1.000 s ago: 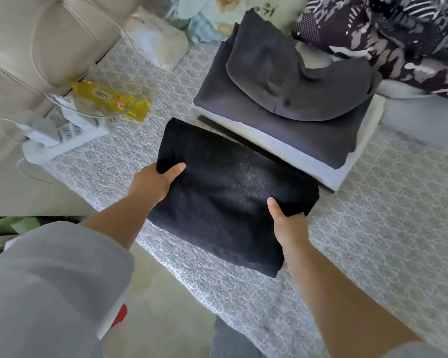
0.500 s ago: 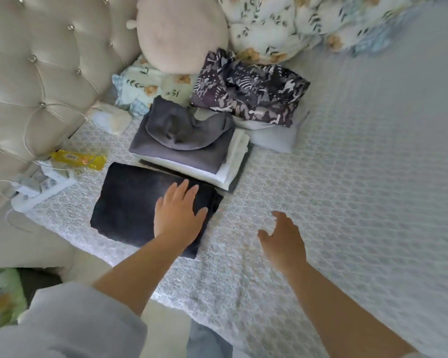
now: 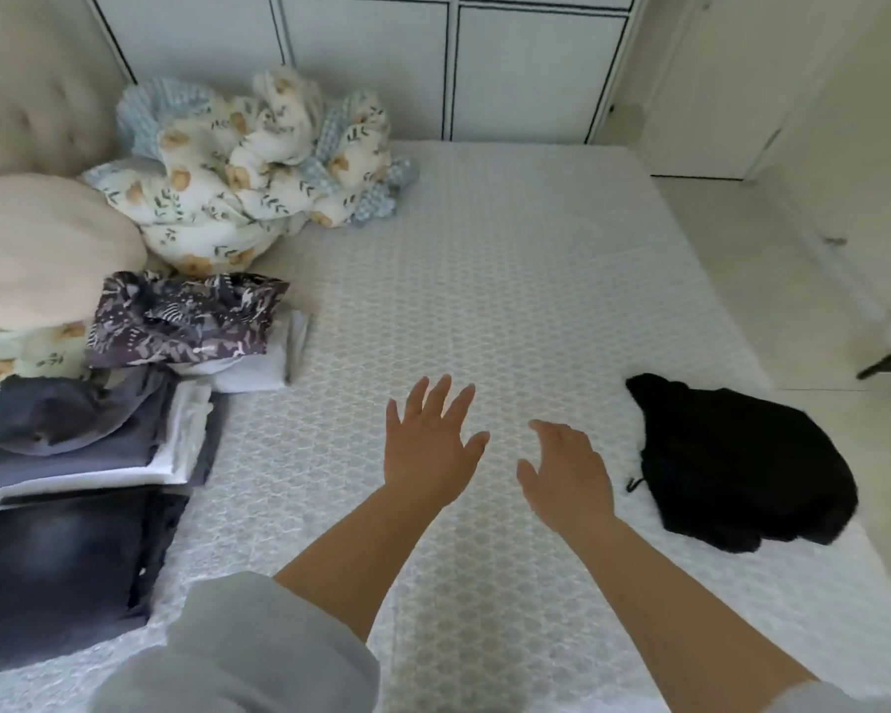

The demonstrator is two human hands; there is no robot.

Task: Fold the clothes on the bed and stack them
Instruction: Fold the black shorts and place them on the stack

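Note:
A crumpled black garment [image 3: 741, 460] lies unfolded near the bed's right edge. At the left edge sits a folded dark garment [image 3: 57, 568]. Behind it is a stack of folded grey and white clothes [image 3: 88, 434], and further back a folded dark patterned piece [image 3: 181, 316] on white folded items. My left hand [image 3: 428, 445] hovers over the middle of the bed with fingers spread, holding nothing. My right hand [image 3: 567, 476] is beside it, fingers relaxed and empty, a short way left of the black garment.
The white textured bed cover [image 3: 484, 280] stretches across the view. A bunched floral blanket [image 3: 258, 156] and a round beige pillow [image 3: 42, 249] lie at the back left by the padded headboard. White cabinet doors [image 3: 433, 59] stand behind; floor lies right of the bed.
Both hands let go of the folded dark garment and moved right over the bed cover. My view swung right, bringing the crumpled black garment into sight.

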